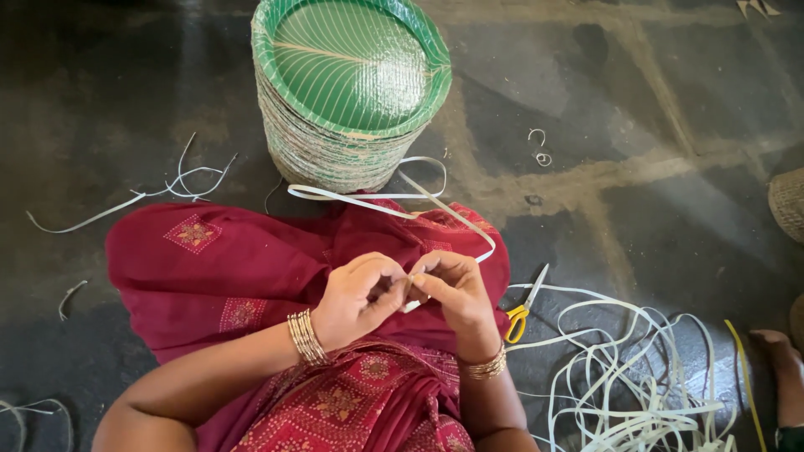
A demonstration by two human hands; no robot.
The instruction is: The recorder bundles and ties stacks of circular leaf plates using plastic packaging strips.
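Note:
My left hand (360,297) and my right hand (452,293) meet over my lap, which is covered in red patterned cloth (226,268). Both pinch the end of a thin white plastic strip (394,201) between the fingertips. The strip loops away from my hands toward a tall stack of green leaf-patterned paper plates (352,84) standing on the floor just beyond my knees. Gold bangles sit on both wrists.
Yellow-handled scissors (523,305) lie on the dark stone floor right of my lap. A tangled pile of white strips (636,377) spreads at the lower right, loose strips (167,188) at the left. Another person's foot (783,368) shows at the right edge, a woven basket (789,201) above it.

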